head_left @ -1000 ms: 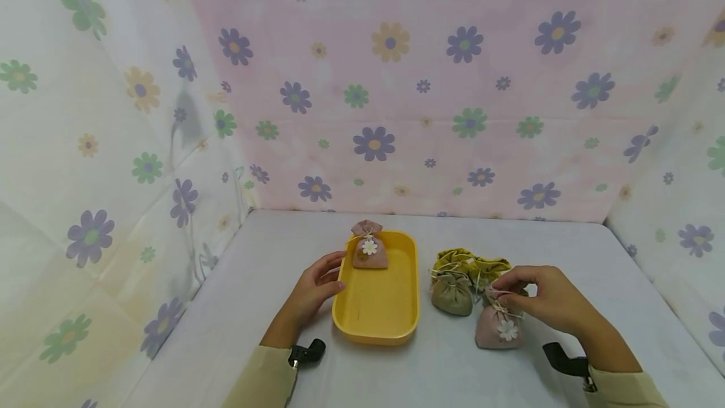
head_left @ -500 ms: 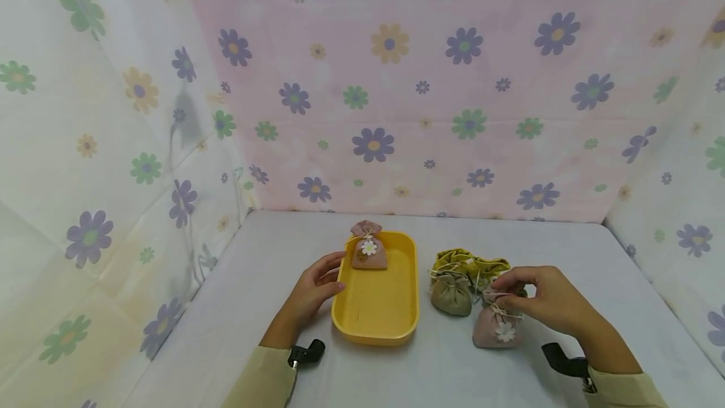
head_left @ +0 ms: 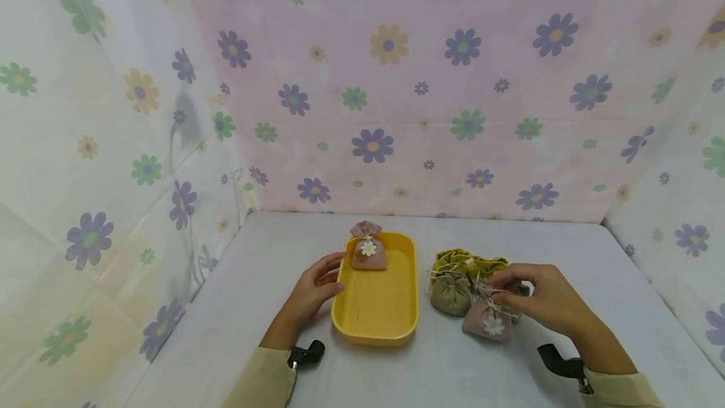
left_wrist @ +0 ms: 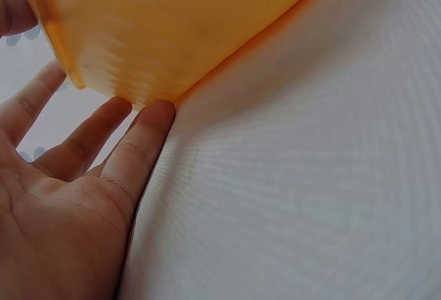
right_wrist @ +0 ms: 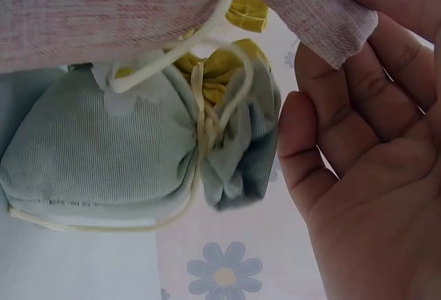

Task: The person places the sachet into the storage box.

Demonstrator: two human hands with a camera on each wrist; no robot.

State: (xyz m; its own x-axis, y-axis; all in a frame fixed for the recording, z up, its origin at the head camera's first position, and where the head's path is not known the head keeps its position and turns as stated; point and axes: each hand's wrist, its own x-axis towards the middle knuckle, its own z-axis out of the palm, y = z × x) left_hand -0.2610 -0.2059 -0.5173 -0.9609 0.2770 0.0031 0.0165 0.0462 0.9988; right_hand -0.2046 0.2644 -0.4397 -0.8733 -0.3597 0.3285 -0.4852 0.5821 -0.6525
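right hand (head_left: 544, 298) pinching pink pouch (head_left: 488, 322) neck | left hand (head_left: 314, 288) flat-fingered against yellow tray (head_left: 378, 326) | risk: drawstring snagging green pouch (head_left: 450, 294), dragging it

On the counter (head_left: 396, 370), a tray (head_left: 376, 323) holds one pouch (head_left: 369, 254) at its far end; more pouches (head_left: 453, 288) lie right of it.
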